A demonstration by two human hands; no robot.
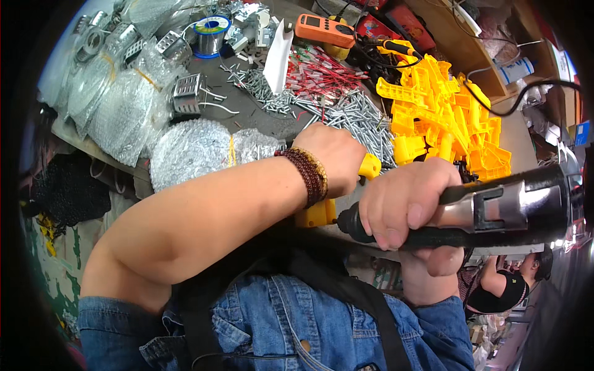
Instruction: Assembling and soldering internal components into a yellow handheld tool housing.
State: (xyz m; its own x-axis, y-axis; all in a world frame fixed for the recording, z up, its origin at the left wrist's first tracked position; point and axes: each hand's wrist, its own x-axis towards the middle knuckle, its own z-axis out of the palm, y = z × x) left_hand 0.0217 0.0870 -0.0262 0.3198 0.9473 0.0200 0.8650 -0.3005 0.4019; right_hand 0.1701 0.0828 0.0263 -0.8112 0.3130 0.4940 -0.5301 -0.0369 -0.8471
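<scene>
My right hand (408, 201) is wrapped round the front of a black powered screwdriver (489, 213) with a shiny metal clip, held almost level. The driver's narrow nose points left, close to a yellow plastic part (318, 213); whether they touch is hidden. My left hand (331, 154), with a dark bead bracelet (308, 176) at the wrist, is closed on that part. Yellow plastic shows on both sides of the fist, and the fingers are mostly out of sight. Long silver screws (356, 117) lie in a heap just beyond the left hand.
Yellow plastic parts (445, 117) are piled at the right. Farther back lie red wired pieces (322, 77), an orange meter (325, 29) and a solder spool (210, 37). Bubble-wrapped bundles (130, 111) crowd the left. A black cable (526, 93) arcs at right; another person (507, 287) sits beyond.
</scene>
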